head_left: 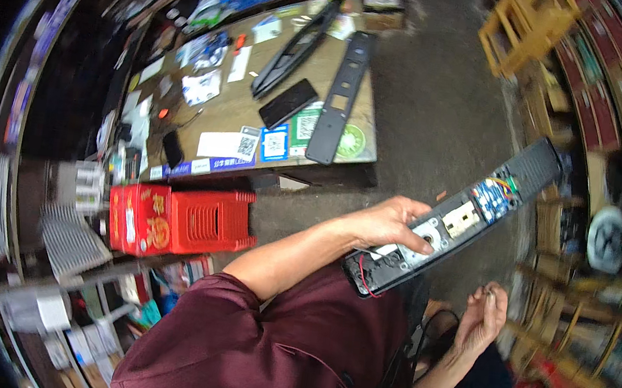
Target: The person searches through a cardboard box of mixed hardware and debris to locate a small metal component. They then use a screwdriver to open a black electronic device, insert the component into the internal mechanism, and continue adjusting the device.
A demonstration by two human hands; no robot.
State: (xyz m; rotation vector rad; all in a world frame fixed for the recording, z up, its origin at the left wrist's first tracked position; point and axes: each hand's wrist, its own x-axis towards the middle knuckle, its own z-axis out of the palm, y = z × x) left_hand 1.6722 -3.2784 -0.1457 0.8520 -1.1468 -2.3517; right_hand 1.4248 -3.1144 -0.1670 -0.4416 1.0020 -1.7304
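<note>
My left hand grips the near end of a long black electronics housing, its thumb on top. The housing is tilted, its far end pointing up and right. In its open side lie a blue circuit board, a cream-coloured part and a pale round part beside my thumb. A red wire loops at the near end, and a black cable hangs below. My right hand is apart from the housing, lower right, fingers curled with the tips together; whatever they may hold is too small to make out.
A wooden table to the left bears a long black plate with cutouts, a curved black casing, a phone and printed cards. Near it are a red box and a red plastic stool. Shelves and a yellow wooden stool stand right.
</note>
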